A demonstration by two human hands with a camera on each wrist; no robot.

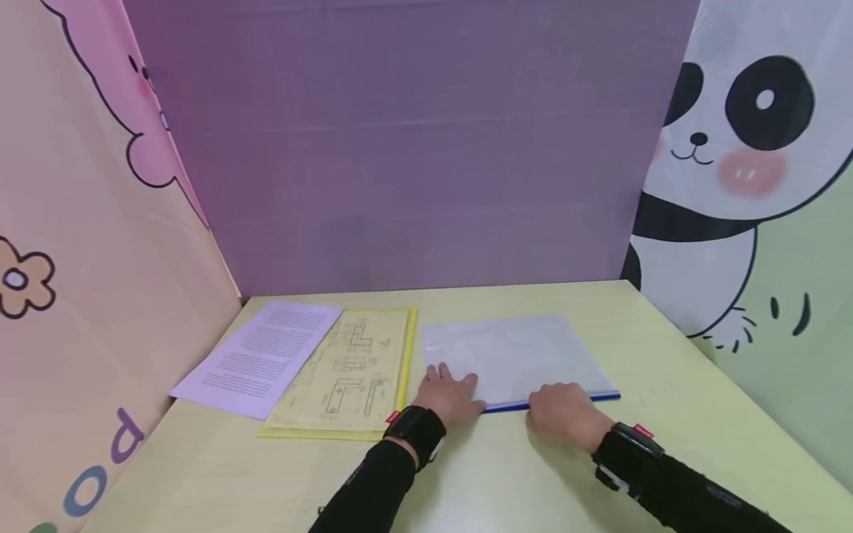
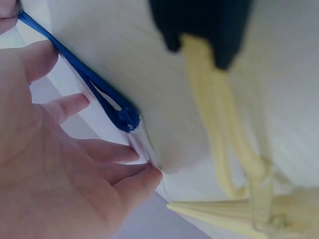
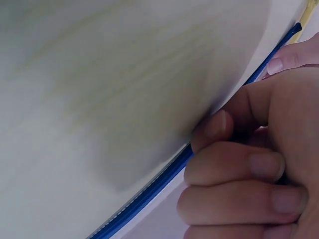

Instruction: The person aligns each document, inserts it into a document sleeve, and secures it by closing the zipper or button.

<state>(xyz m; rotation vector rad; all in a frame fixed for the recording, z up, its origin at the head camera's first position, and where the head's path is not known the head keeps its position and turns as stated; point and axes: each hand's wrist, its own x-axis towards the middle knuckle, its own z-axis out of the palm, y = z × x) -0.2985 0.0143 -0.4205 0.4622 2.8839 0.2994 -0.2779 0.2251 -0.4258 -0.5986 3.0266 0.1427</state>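
Currently the clear zip pouch lies flat at 12 o'clock from me, its blue zipper edge running 9-to-3, with my left hand spread flat on its near-left corner and my right hand pinching the zipper edge.

We see a white printed text sheet overlapping a yellow plastic folder of drawings on the pale yellow table.
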